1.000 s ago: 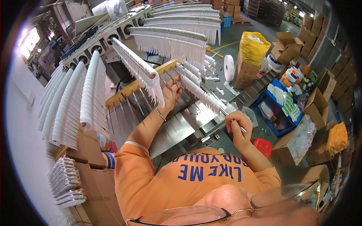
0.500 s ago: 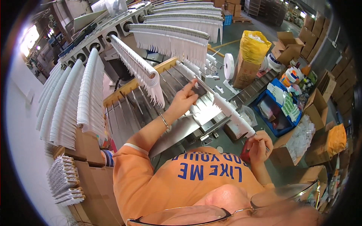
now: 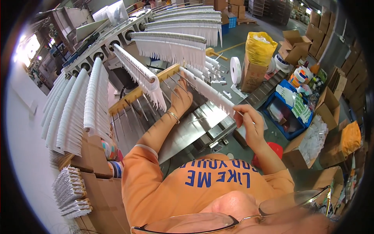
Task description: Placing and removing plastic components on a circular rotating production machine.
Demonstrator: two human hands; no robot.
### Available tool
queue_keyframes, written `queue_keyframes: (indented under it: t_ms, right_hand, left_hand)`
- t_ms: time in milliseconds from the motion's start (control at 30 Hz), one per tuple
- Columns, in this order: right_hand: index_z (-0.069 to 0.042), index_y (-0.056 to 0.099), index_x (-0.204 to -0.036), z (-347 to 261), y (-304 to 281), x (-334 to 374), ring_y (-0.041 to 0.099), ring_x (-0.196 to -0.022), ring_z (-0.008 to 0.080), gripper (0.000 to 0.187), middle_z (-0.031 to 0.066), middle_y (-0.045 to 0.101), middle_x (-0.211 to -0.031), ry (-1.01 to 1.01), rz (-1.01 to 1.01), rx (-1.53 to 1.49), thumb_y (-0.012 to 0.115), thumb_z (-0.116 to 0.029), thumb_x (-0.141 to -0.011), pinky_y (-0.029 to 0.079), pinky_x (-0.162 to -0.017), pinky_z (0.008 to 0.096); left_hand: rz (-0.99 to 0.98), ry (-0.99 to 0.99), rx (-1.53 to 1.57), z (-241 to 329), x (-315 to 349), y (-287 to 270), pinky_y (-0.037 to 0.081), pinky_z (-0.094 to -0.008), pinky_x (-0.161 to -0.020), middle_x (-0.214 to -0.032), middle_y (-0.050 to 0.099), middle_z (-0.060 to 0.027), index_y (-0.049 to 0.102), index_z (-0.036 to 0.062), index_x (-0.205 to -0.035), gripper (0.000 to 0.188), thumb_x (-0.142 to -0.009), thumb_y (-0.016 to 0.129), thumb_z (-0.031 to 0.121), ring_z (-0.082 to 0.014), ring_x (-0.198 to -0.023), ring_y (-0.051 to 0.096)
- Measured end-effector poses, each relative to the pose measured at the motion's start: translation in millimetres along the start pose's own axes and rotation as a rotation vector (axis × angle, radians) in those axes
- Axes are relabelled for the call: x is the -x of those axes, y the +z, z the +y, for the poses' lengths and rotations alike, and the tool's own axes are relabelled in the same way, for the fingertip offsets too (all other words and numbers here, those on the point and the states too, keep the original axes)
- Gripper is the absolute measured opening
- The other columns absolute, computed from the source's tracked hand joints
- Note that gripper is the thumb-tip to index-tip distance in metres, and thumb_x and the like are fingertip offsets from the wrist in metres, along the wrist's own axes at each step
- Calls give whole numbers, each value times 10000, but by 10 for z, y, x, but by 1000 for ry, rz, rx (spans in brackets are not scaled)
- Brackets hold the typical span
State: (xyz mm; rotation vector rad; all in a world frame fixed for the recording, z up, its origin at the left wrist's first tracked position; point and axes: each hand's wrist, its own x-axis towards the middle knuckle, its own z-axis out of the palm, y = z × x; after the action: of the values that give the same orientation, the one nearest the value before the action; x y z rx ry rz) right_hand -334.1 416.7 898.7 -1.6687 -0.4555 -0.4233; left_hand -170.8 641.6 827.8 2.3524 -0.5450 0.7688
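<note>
A long metal rod (image 3: pixel 206 90) strung with white socks runs slantwise across the middle of the scene, its far end near the wooden rail (image 3: pixel 134 95) and its near end out over the right edge of the steel bench (image 3: pixel 187 132). The socks hang in a tight row, so the rod is kept roughly level at both ends, probably to stop them sliding off.

The left hand (image 3: pixel 181 102) reaches far forward over the bench, arm nearly straight, a thin bangle (image 3: pixel 172 116) at the wrist. Its palm faces down and the fingers curl under the far part of the rod; how firmly they close on it is hard to see, since the socks hide the tips.

The right hand (image 3: pixel 249 121) is raised nearer the body, elbow bent, wrist turned inward. Its fingers (image 3: pixel 238 117) are pinched together on the bare near end of the rod, just past the last sock.

Bare steel pins stand in a row along the wooden rail, between the two hands and to the left. More loaded rods fan out to the left and far side. To the right, on the floor, sit a blue crate (image 3: pixel 290 117), a yellow bag (image 3: pixel 260 47) in a carton and open cardboard boxes (image 3: pixel 296 46).
</note>
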Motion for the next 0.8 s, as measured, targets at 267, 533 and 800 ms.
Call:
queue_keyframes:
  t_ms: [267, 533, 800]
  right_hand:
    - [-42, 483, -944, 253, -70, 407, 391, -652, 48, 91, 5, 459, -792, 47, 236, -123, 432, -78, -877, 316, -575, 177]
    - [-74, 467, -948, 678, -728, 794, 406, -551, 34, 79, 7, 479, -779, 149, 682, -521, 433, -101, -882, 280, -435, 141]
    - [-73, 511, -907, 1265, -1497, 274, 396, -543, 29, 110, -6, 477, -724, 169, 506, -383, 483, -173, -869, 269, -443, 149]
  left_hand:
    - [-81, 40, -220, 367, 152, -130, 463, -417, -669, -941, 502, -219, 153, -20, -1357, 759, -667, 469, -7, -375, -761, 541]
    - [-91, 342, 188, 840, 318, -377, 407, -408, -572, -818, 446, -162, 295, 23, -1327, 660, -695, 481, -30, -324, -653, 486]
    - [-893, 159, 47, 930, 213, -217, 408, -320, -510, -714, 528, -108, 525, 10, -795, 143, -800, 535, 152, -230, -536, 496]
